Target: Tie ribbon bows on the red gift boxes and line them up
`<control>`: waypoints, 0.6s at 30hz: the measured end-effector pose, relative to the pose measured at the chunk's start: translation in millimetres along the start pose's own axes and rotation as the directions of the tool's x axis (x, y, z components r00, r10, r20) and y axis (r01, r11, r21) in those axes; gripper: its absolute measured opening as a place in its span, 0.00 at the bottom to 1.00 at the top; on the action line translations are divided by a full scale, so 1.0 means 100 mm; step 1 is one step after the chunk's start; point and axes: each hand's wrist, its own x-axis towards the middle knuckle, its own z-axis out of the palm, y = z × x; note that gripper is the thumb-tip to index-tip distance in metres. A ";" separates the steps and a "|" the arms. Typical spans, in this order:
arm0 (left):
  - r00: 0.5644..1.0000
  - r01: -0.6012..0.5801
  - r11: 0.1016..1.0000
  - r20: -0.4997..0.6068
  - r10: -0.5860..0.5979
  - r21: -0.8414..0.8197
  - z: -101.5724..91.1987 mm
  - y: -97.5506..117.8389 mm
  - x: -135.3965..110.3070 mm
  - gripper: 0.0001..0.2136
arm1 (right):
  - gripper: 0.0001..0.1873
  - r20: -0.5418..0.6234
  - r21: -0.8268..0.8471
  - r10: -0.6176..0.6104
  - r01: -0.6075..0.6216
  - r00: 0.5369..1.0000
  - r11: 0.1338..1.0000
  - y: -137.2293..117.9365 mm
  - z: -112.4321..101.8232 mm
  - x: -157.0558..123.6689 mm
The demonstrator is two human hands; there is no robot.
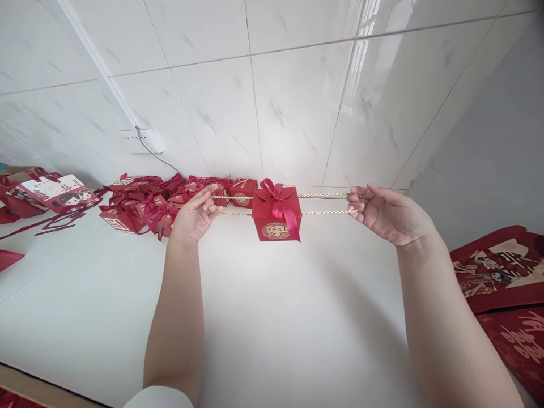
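A small red gift box [276,216] with a satin ribbon bow on top hangs in the air on a gold twisted cord [325,203]. The cord runs as two taut strands left and right from the box. My left hand [195,214] is closed round the cord's left end, fingers curled. My right hand [385,212] pinches the cord's right end between thumb and fingertips, the other fingers loosely stretched. Both hands sit level with the box, held above a white table [276,317].
A heap of similar red ribbon boxes [165,204] lies against the white tiled wall at the back left. Flat red printed cards [55,192] lie at the far left, red printed bags [505,272] at the right edge. A wall socket with a cable [142,141] sits above the heap.
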 end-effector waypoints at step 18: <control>0.898 0.056 0.376 0.117 -0.423 0.925 -0.23 -0.61 0.12 0.41 | 0.49 0.176 -0.803 0.234 0.002 0.956 0.595 0.23 -0.19 -0.01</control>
